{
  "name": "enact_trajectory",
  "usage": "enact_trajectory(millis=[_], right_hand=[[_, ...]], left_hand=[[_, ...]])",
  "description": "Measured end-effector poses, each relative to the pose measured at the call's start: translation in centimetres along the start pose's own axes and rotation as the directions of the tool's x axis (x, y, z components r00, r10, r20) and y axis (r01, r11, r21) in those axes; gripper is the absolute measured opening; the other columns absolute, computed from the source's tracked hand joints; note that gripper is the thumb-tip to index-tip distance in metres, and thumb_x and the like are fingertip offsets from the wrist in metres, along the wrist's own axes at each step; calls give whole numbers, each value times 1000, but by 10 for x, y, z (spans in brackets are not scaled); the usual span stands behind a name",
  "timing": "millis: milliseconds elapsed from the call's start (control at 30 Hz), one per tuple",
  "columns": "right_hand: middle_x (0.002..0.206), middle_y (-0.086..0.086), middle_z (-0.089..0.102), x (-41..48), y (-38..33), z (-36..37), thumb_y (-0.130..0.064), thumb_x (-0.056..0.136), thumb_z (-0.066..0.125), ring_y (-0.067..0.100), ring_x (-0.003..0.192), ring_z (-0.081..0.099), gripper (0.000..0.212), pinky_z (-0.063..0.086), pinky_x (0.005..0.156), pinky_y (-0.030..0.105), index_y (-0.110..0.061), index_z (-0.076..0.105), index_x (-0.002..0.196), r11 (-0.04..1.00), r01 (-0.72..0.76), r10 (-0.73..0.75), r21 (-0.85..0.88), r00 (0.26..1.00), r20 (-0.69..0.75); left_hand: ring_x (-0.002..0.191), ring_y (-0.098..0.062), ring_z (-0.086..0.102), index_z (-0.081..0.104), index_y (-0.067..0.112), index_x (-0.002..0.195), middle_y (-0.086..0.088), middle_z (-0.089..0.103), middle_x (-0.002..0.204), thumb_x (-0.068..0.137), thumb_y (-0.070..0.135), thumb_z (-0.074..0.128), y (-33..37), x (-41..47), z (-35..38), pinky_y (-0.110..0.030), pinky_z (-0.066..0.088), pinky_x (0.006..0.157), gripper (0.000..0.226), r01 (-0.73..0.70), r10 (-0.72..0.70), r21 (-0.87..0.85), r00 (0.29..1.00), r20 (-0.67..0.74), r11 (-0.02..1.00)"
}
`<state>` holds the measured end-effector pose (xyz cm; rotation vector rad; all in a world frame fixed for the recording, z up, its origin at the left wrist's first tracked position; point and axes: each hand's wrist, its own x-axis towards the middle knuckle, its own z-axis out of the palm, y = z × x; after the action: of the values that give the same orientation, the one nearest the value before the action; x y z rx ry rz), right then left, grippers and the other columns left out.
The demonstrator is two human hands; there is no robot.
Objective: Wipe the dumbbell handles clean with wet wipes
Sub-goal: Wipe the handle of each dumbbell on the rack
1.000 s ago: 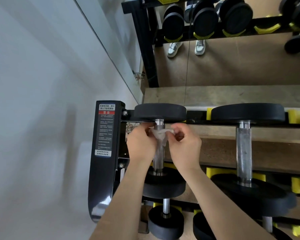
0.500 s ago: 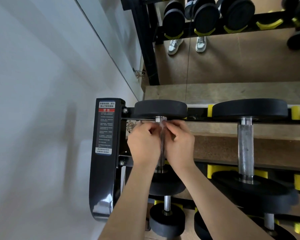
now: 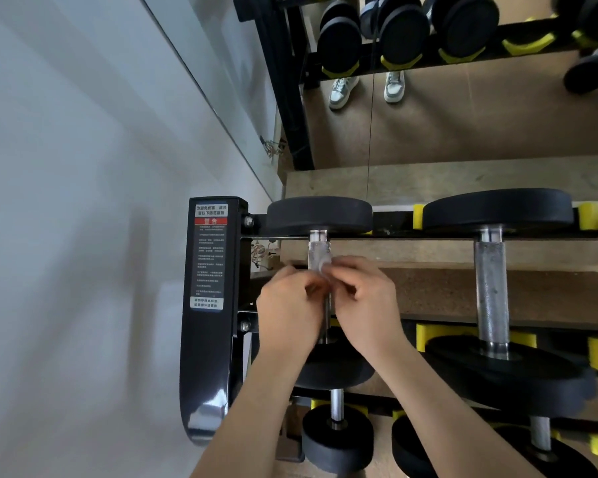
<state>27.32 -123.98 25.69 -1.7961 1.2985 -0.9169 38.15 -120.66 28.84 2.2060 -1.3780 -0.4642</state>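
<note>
A black dumbbell lies on the top shelf of the rack, its knurled metal handle running away from me between two black discs. A thin translucent wet wipe is wrapped on the handle's middle. My left hand pinches the wipe from the left side of the handle. My right hand pinches it from the right, fingers curled. Both hands hide the handle's lower half.
A second, larger dumbbell handle lies to the right on the same shelf. The black rack post with a warning label stands at left, beside a pale wall. Smaller dumbbells sit on the lower shelf. A mirror behind reflects shoes and weights.
Both hands slid the wipe up to the handle's far end, then came back toward me to its middle, baring the top of the knurled handle.
</note>
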Motion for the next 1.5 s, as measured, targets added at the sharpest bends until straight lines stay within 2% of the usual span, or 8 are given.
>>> enact_trajectory(millis=[200, 367, 700, 900, 1033, 1200, 1300, 1500], right_hand=[[92, 1, 68, 17, -11, 2, -14, 87, 68, 11, 72, 63, 18, 56, 69, 30, -16, 72, 105, 1000, -17, 17, -4, 999, -37], [116, 3, 58, 6, -12, -2, -14, 84, 68, 14, 96, 58, 22, 52, 80, 24, -16, 72, 106, 980, 138, -115, -143, 981, 159], [86, 1, 58, 30, -25, -14, -5, 74, 75, 20, 81, 56, 16, 54, 62, 39, -14, 70, 87, 720, 669, -338, -187, 573, 746], [97, 5, 63, 45, -21, -18, 3, 76, 69, 24, 80, 65, 23, 57, 66, 40, -9, 75, 95, 800, 537, -332, -266, 767, 549], [94, -1, 58, 18, -24, -26, -10, 85, 65, 16, 80, 60, 15, 51, 66, 30, -13, 75, 95, 784, 609, -293, -121, 535, 792], [103, 4, 66, 60, -18, -19, -7, 88, 62, 22, 92, 63, 19, 40, 79, 19, -10, 74, 102, 831, 501, -319, -242, 785, 531], [126, 2, 60, 29, -13, -21, -5, 91, 58, 21, 110, 58, 33, 44, 88, 24, -15, 66, 121, 826, 495, -282, -270, 777, 563], [107, -2, 55, 31, -5, -12, -3, 84, 69, -1, 88, 53, 22, 38, 81, 0, -9, 74, 105, 979, 180, -157, -93, 963, 218]], left_hand=[[72, 11, 60, 74, 26, 83, 15, 68, 79, 85, 9, 69, 17, 42, -13, -2, 42, 67, 17, 177, -194, -270, 980, -36, 946], [72, 0, 62, 76, 23, 83, 13, 70, 76, 83, 12, 69, 1, 14, -23, -8, 45, 68, 13, 158, -154, -10, 973, 171, 987], [103, 6, 55, 60, 40, 108, 25, 64, 106, 94, 23, 56, -21, -46, -48, -13, 43, 88, 22, 156, -79, -203, 936, 342, 967], [132, -8, 37, 48, 27, 134, 9, 41, 142, 85, 69, 37, -24, -93, -15, -37, 37, 110, 66, 240, -215, -209, 967, 136, 948], [137, -14, 34, 49, 28, 133, 4, 37, 146, 87, 71, 35, -28, -100, -6, -44, 37, 110, 64, 239, -225, -241, 971, 87, 941], [121, -18, 54, 65, 33, 107, 10, 64, 115, 86, 47, 45, -7, -107, -10, -63, 35, 104, 32, -107, 106, 178, 994, 15, 978], [103, -19, 61, 66, 34, 103, 10, 66, 99, 70, 46, 70, -2, -99, -6, -55, 35, 105, 36, -311, 270, 320, 948, 167, 895], [86, -11, 55, 67, 36, 97, 18, 65, 85, 57, 49, 78, -23, -80, -5, -34, 30, 80, 44, -391, 375, 71, 911, 171, 918]])
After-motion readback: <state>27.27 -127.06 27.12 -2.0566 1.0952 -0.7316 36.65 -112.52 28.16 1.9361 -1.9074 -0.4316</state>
